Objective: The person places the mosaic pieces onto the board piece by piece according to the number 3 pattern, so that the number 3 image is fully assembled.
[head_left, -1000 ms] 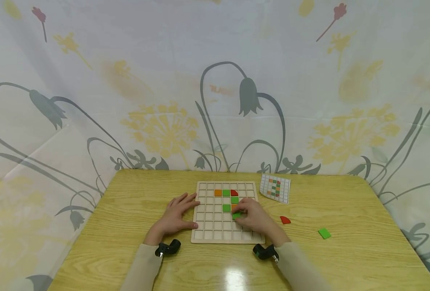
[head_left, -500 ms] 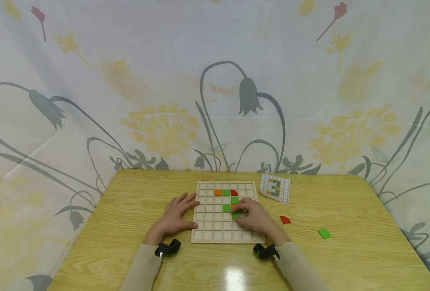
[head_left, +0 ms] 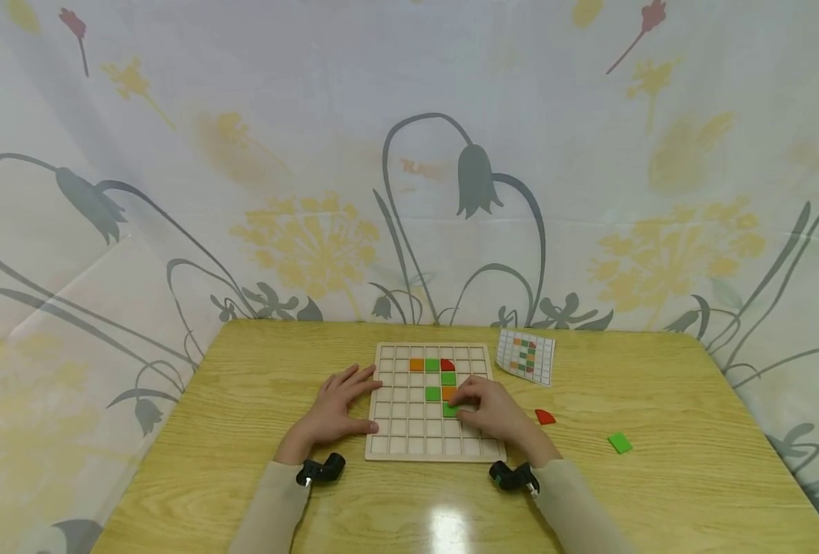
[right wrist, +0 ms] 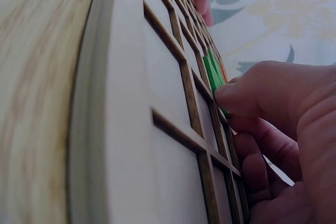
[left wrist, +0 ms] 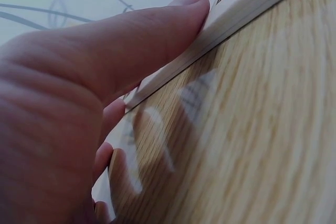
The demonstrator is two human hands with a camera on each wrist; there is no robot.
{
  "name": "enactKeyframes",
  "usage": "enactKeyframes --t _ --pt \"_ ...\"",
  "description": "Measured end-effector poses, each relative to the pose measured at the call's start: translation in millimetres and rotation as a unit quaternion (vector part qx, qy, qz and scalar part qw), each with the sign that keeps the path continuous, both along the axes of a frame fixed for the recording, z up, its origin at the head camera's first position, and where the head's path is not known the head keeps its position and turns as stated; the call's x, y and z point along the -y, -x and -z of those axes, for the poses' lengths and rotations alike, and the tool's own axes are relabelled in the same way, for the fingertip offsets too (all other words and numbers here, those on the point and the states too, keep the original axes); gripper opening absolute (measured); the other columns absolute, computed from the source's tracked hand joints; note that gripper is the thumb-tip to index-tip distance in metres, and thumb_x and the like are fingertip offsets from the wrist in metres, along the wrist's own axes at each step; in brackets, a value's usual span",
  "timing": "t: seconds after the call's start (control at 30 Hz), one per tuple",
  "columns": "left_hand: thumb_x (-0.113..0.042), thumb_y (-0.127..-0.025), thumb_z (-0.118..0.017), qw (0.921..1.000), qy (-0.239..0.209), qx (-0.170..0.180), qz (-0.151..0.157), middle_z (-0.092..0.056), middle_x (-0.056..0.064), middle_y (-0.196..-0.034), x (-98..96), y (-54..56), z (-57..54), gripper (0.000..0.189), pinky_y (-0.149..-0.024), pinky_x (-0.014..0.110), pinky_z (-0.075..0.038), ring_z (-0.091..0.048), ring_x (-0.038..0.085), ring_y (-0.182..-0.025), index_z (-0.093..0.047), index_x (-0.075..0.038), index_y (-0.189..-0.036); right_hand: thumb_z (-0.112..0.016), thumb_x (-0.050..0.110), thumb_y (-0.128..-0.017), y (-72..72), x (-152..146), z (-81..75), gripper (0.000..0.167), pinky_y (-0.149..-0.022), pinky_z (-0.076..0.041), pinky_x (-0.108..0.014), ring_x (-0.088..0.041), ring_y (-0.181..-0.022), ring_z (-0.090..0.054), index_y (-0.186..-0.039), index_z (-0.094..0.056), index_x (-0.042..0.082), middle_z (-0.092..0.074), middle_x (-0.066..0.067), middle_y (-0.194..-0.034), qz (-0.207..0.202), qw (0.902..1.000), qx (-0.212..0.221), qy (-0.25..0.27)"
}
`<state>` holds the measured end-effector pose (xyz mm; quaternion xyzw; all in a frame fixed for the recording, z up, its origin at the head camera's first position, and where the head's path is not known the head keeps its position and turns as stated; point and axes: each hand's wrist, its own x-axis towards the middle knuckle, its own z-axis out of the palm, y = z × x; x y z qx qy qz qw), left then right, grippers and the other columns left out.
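A wooden grid board (head_left: 397, 446) lies on the table with shallow square cells. My right hand (head_left: 496, 414) is over its right half, thumb and forefinger at a green square tile (head_left: 449, 411). In the right wrist view that green tile (right wrist: 211, 74) stands slightly raised from its cell, the thumb against it. Just above it sits an orange tile (head_left: 449, 393), partly under the fingers. My left hand (head_left: 329, 410) lies at the board's left edge with fingers spread; in the left wrist view its thumb (left wrist: 173, 22) rests on the board's rim.
Further tiles sit in the board: an orange square (head_left: 417, 365), green squares (head_left: 432, 365) and a red quarter-circle (head_left: 447, 365). A printed pattern card (head_left: 526, 357) lies behind, right of the board. A loose red quarter-circle (head_left: 545, 417) and green square (head_left: 620, 442) lie to the right.
My right hand has shifted slightly to the right, so more of the green and orange tiles shows. The left hand stays in place; the head view has tilted a little.
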<state>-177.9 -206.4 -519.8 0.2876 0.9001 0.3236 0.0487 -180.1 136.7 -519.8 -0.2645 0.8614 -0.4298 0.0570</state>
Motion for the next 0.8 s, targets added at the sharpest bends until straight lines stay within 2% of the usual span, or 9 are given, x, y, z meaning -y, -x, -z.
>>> enactKeyframes --t 0.5,0.8 --pt "-0.039 -0.084 -0.078 1.0 -0.003 0.003 0.004 -0.029 0.008 -0.161 -0.7 0.3 0.3 0.071 -0.112 0.066 -0.005 -0.013 0.039 -0.149 -0.054 -0.013 -0.145 -0.071 0.006 -0.09 1.7 -5 -2.0 0.016 -0.079 -0.05 -0.03 -0.012 -0.087 -0.058 -0.102 -0.075 0.015 -0.065 0.006 -0.1 -0.001 0.9997 0.003 0.022" --pt "-0.04 -0.084 -0.079 1.0 -0.001 0.008 -0.002 -0.029 0.007 -0.162 -1.0 -0.3 -0.9 0.071 -0.113 0.064 -0.005 -0.013 0.038 -0.15 -0.054 -0.013 -0.145 -0.07 0.005 -0.089 -1.9 -19 -9.2 0.017 -0.077 -0.052 -0.03 -0.012 -0.086 -0.06 -0.105 -0.075 0.011 -0.067 0.0 -0.104 0.016 0.9995 -0.021 0.015"
